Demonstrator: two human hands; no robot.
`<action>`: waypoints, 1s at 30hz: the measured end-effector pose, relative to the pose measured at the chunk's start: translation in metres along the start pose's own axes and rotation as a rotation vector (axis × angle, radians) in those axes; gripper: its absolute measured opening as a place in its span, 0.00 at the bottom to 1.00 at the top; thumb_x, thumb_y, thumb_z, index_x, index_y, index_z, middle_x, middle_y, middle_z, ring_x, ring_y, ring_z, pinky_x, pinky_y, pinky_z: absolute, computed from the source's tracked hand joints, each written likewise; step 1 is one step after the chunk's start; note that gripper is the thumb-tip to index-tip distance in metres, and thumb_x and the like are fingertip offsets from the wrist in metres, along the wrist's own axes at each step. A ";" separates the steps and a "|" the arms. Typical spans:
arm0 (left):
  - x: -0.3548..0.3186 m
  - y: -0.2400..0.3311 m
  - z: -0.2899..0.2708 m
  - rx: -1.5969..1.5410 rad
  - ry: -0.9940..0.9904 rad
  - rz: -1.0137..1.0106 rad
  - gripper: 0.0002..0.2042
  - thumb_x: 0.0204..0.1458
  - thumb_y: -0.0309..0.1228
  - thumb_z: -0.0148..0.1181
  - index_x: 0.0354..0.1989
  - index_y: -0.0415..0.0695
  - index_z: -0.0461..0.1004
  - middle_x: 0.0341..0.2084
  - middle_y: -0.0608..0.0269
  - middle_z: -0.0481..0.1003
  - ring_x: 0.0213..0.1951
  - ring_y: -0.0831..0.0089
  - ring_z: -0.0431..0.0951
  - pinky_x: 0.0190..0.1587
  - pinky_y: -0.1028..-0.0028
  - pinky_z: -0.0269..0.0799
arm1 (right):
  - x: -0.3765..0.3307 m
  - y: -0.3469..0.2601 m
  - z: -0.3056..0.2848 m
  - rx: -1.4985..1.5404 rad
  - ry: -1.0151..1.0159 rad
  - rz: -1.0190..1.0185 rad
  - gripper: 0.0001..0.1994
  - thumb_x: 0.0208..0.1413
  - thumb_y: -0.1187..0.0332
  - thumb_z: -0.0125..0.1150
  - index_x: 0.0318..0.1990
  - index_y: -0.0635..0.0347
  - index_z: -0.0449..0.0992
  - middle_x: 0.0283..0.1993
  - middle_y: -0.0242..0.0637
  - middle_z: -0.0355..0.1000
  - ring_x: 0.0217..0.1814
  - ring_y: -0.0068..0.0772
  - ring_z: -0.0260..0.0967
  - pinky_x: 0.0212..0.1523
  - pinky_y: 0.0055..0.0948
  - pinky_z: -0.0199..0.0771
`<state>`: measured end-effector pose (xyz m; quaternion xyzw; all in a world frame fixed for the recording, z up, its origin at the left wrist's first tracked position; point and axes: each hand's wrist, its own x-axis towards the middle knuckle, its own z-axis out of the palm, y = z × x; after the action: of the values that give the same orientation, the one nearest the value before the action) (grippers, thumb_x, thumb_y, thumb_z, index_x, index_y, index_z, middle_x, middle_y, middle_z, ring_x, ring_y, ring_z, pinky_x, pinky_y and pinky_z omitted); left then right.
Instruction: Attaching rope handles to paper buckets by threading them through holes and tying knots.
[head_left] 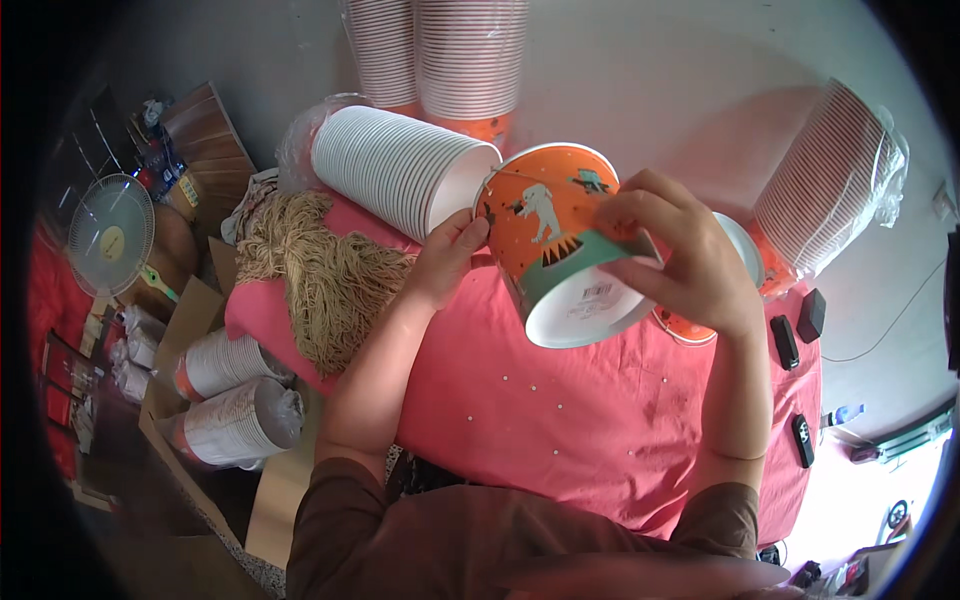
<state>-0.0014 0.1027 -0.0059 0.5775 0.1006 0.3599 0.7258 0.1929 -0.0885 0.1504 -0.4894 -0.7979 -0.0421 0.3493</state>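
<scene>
Both hands hold an orange-and-teal paper bucket (560, 255) tipped on its side above the pink-covered bench (560, 410); the left hand (447, 255) grips its rim, the right hand (680, 255) wraps its wall, hiding part of the print and another bucket (735, 250) behind.

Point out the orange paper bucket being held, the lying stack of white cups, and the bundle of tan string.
Orange printed paper bucket (548, 235), head view, side wall.
Lying white cup stack (395, 165), head view, stacked rims.
Tan string bundle (325, 275), head view, middle strands.
</scene>
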 end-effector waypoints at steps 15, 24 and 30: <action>-0.005 -0.006 0.014 0.398 -0.067 0.087 0.10 0.65 0.32 0.50 0.48 0.39 0.71 0.38 0.63 0.77 0.42 0.75 0.78 0.46 0.74 0.73 | -0.040 0.070 -0.157 -0.139 0.454 0.706 0.18 0.60 0.55 0.57 0.48 0.59 0.78 0.39 0.30 0.75 0.41 0.21 0.71 0.36 0.23 0.73; -0.007 -0.009 0.020 0.399 -0.121 0.041 0.07 0.61 0.26 0.56 0.45 0.36 0.72 0.36 0.66 0.76 0.41 0.80 0.75 0.47 0.79 0.71 | -0.096 0.125 -0.169 -0.227 0.194 1.060 0.17 0.62 0.60 0.46 0.50 0.60 0.72 0.25 0.38 0.72 0.13 0.31 0.68 0.13 0.29 0.72; -0.013 -0.011 0.023 0.473 -0.137 0.051 0.07 0.60 0.24 0.57 0.44 0.35 0.74 0.36 0.67 0.76 0.41 0.82 0.75 0.45 0.80 0.71 | -0.106 0.129 -0.137 -0.138 0.117 1.203 0.17 0.62 0.65 0.41 0.52 0.61 0.70 0.20 0.41 0.71 0.10 0.35 0.69 0.11 0.30 0.73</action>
<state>0.0071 0.0761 -0.0119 0.7567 0.1177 0.3047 0.5663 0.3975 -0.1573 0.1542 -0.8729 -0.3562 0.0842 0.3227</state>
